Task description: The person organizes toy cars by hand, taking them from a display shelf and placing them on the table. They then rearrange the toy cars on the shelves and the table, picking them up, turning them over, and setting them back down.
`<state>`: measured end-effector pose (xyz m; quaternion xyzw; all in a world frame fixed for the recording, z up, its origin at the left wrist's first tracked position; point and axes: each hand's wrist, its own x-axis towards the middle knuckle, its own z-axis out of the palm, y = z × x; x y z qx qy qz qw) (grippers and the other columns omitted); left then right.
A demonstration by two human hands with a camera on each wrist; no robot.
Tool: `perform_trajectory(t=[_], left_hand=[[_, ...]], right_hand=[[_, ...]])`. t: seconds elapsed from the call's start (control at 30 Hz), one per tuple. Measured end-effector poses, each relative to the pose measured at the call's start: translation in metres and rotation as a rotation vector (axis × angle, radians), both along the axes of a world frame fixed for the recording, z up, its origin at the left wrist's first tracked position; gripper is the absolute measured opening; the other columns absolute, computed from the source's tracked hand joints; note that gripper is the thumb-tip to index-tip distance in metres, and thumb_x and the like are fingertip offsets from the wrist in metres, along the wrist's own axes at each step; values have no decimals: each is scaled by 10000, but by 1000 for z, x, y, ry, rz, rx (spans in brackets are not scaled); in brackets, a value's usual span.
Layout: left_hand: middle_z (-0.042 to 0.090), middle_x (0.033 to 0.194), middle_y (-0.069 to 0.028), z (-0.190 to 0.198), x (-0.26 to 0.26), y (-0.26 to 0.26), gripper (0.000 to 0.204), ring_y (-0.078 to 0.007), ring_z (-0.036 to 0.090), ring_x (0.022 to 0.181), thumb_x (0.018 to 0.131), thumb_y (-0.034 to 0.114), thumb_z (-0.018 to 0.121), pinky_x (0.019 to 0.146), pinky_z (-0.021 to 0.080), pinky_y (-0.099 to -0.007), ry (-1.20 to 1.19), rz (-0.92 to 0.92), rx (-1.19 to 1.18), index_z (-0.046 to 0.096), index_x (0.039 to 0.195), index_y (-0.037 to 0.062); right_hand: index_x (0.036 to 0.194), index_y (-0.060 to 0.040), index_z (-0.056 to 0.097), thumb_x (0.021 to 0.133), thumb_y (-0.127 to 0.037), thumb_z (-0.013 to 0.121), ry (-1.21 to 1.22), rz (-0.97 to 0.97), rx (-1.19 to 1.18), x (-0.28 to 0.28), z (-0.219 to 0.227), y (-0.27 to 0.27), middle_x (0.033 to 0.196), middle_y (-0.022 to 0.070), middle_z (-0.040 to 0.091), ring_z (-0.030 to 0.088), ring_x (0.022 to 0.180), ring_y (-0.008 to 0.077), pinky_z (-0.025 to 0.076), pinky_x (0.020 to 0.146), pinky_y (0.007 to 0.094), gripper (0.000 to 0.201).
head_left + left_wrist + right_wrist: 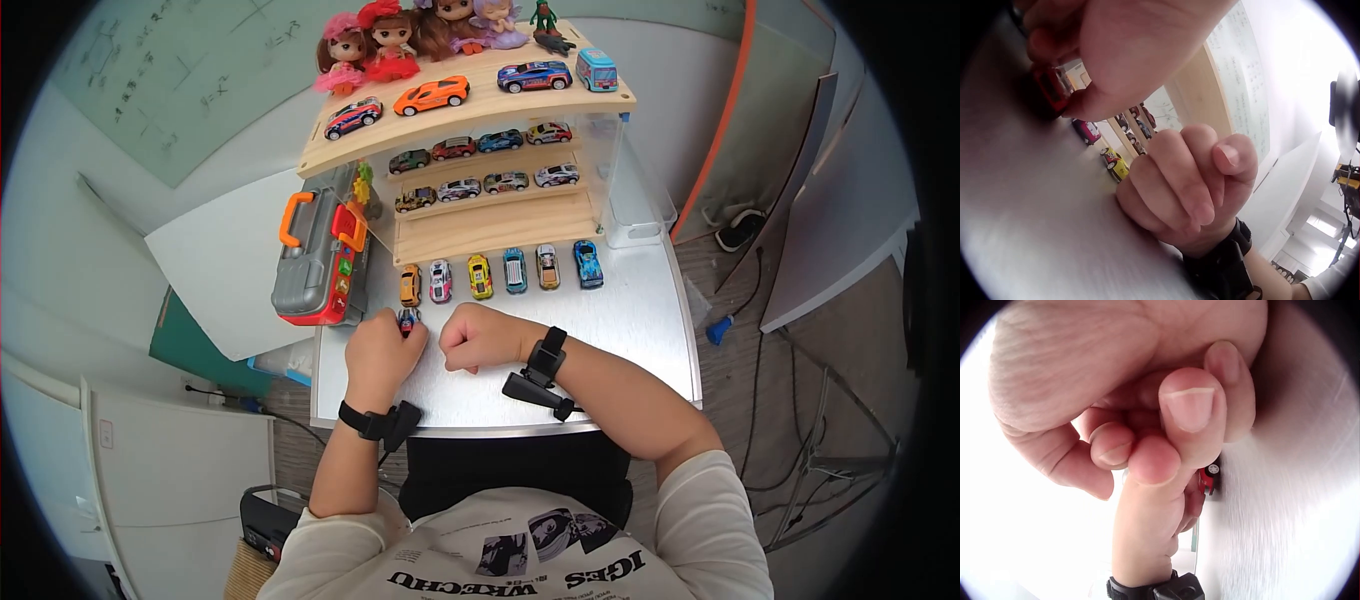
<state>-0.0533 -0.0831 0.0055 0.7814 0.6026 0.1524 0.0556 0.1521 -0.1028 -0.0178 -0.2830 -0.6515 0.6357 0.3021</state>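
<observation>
My left hand (378, 350) pinches a small red-and-blue toy car (408, 318) low over the silver table, in front of the left end of a row of toy cars. In the left wrist view the thumb and fingers close around its dark red body (1052, 87); much of it is hidden by the hand. My right hand (485, 338) rests on the tabletop just to the right, fingers curled in, holding nothing. In that row stand an orange car (410, 285), a pink-and-white car (440, 282), a yellow car (480, 277) and several others up to a blue car (589, 264).
Behind the row stands a wooden display rack (450, 240) with several toy cars on its shelves and dolls (390, 45) on top. A grey toolbox (305, 270) with orange handles sits at the left. A clear plastic bin (640, 225) is at the right.
</observation>
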Motion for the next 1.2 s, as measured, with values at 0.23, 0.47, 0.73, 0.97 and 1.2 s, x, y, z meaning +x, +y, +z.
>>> perform_trajectory(t=[0.23, 0.47, 0.73, 0.97, 1.2], left_hand=[[664, 708, -269, 7, 3, 1, 405, -452, 686, 710, 840, 338, 727, 639, 542, -498, 38, 3, -6, 661, 762, -53], [676, 716, -262, 19, -16, 5, 315, -436, 695, 714, 918, 263, 653, 648, 537, -490, -180, 8, 23, 692, 885, -48], [658, 661, -189, 18, -20, -2, 259, -354, 657, 612, 895, 200, 682, 598, 509, -442, -283, -22, 19, 702, 934, -55], [689, 809, -170, 2, -21, -9, 330, -296, 661, 723, 795, 219, 802, 653, 507, -390, -180, -160, 84, 722, 993, -32], [625, 856, -154, 8, -31, -10, 274, -344, 631, 794, 760, 99, 765, 712, 514, -403, -195, -273, -19, 760, 1023, 20]], right_hand=[[574, -16, 643, 788, -107, 649, -1, 11, -10, 1, -1, 1, 518, 25, 592, 531, 481, 80, 402, 491, 265, 233], [578, -8, 634, 788, -104, 654, -2, 5, -10, 1, 1, 0, 525, 29, 595, 540, 486, 83, 404, 488, 266, 232], [582, -8, 634, 784, -101, 653, -10, -3, -9, 2, 1, 0, 530, 31, 596, 546, 489, 86, 406, 489, 266, 224], [576, -24, 576, 839, -68, 671, -6, 5, -29, 2, 2, -1, 537, 12, 551, 536, 507, 68, 400, 496, 257, 283], [571, -30, 565, 841, -67, 672, -1, 8, -37, 2, 5, -2, 538, 9, 547, 525, 505, 67, 400, 498, 257, 293]])
